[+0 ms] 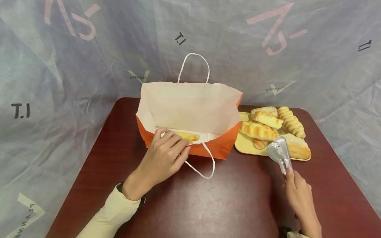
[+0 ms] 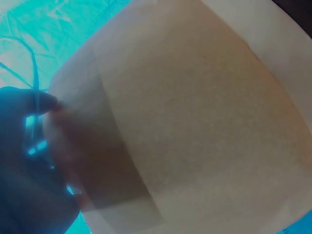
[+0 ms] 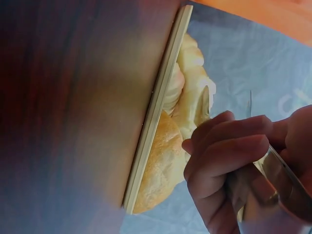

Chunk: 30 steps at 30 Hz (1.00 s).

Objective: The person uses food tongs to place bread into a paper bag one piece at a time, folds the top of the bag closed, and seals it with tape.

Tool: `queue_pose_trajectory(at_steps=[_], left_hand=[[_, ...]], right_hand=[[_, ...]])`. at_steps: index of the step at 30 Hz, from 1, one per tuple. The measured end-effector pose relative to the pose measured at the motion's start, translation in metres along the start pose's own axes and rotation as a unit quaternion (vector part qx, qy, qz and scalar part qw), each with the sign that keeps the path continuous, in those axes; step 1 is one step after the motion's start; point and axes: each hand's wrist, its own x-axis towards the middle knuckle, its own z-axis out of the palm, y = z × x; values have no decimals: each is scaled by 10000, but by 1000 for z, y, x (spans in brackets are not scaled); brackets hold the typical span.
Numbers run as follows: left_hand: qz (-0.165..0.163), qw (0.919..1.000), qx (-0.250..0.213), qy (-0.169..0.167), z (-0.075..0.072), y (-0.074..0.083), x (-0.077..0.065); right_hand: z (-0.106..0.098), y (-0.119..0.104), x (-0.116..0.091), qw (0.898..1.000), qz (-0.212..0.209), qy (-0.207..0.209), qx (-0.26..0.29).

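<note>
An orange paper bag (image 1: 212, 147) with a white inside and white cord handles stands wide open at the table's middle. My left hand (image 1: 165, 155) pinches its near rim, fingers over the edge; in the left wrist view the thumb lies against the paper. A yellow bread piece (image 1: 190, 136) shows inside the bag, partly hidden by that hand and the rim. My right hand (image 1: 300, 195) grips metal food tongs (image 1: 279, 151), their broad end over the front of a yellow tray (image 1: 247, 145). Several breads lie piled on the tray, among them a braided loaf (image 1: 259, 130).
A twisted bread (image 1: 291, 122) and a pale loaf (image 1: 296, 146) lie along the tray's right side. The near handle (image 1: 209, 172) droops over the dark red table (image 1: 202, 205). Behind the table hangs a grey printed sheet (image 1: 119, 39).
</note>
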Motion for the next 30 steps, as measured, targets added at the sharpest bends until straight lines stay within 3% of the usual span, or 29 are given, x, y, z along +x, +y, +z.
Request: queue_pose_trajectory(at_steps=[5,15,30], left_hand=[[5,10000,5,4,1,0,0],[11,10000,15,58,1,-1,1],[12,10000,80,-4,-1,-1,1]], right_hand=[[1,0,5,9998,-9,-172,-130],[3,-2,24,9995,-108,-127,-263],[8,-7,42,9988,332,-183,-316]])
